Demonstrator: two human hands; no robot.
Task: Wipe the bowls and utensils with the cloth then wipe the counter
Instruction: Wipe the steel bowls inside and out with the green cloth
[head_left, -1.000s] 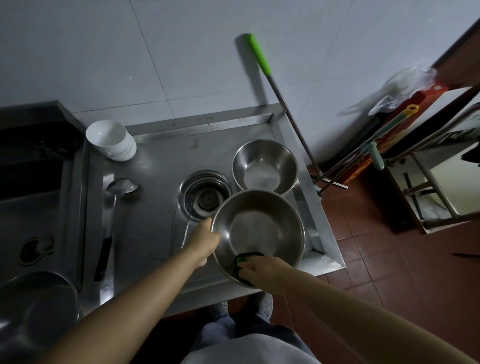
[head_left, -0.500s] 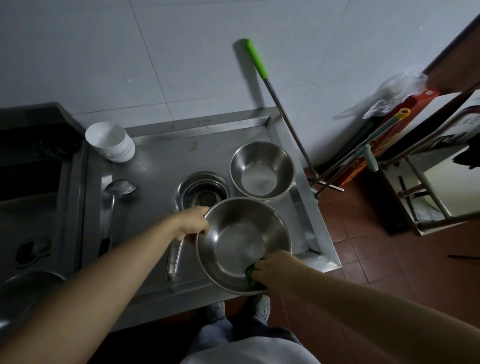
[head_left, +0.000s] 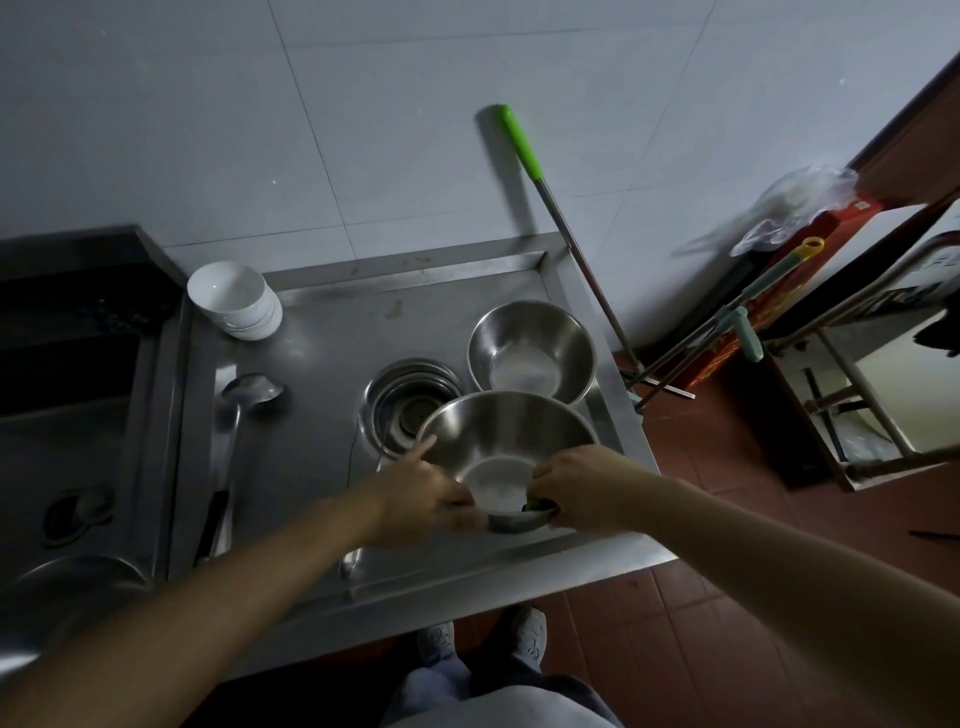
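Observation:
A large steel bowl (head_left: 506, 441) is held over the steel counter (head_left: 322, 353), tilted with its opening facing away from me. My left hand (head_left: 421, 493) grips its near left rim, index finger stretched along the edge. My right hand (head_left: 576, 488) presses a green cloth (head_left: 536, 503) against the near right rim; only a sliver of cloth shows. A second steel bowl (head_left: 530, 351) stands behind it. A stack of white bowls (head_left: 234, 299) sits at the counter's back left. A ladle (head_left: 236, 431) lies along the left side.
A round drain (head_left: 408, 402) is sunk in the counter's middle. A spoon handle (head_left: 349, 564) pokes out under my left arm. A sink (head_left: 62, 415) and a steel pot (head_left: 78, 587) lie at left. Green-handled mop (head_left: 550, 208) leans on the wall; metal rack (head_left: 857, 374) at right.
The large bowl has tipped so that its opening faces away from me. My left hand slid from its far left rim to the near rim. My right hand with the cloth moved right along the edge.

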